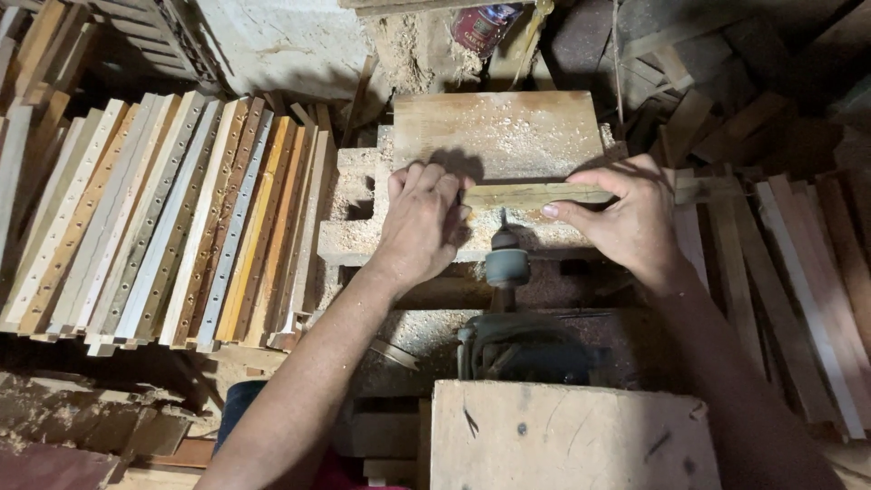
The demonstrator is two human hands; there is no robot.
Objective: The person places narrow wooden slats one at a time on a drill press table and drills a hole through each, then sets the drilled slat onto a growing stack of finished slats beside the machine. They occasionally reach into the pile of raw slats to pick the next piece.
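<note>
Here we hold a short wooden slat (535, 194) crosswise in the middle of the frame, both hands clasped on it. Our left hand (420, 220) covers its left end, fingers curled down over the wood so that end is hidden. Our right hand (631, 218) pinches the right end, thumb along the near edge and fingers over the far edge; each grip is clenched on the slat.

The slat lies flat on a sawdust-strewn wooden block (497, 134) that forms the top of the bench (358, 238), just above centre. Directly below the slat's middle, a drill chuck (505, 263) points up toward its near edge, with the bit's tip at or touching the wood; we cannot tell which. The chuck runs back to a dark motor (522, 349) in the lower middle, and below that sits a pale wooden box (567, 440) at the bottom edge.

At the left of the frame a long row of drilled slats (172, 218) leans side by side, each showing a line of small holes. At the right, plain wooden strips (789, 272) lie stacked loosely, well apart from our hands. A red can (481, 25) stands at the top centre, behind the block.
</note>
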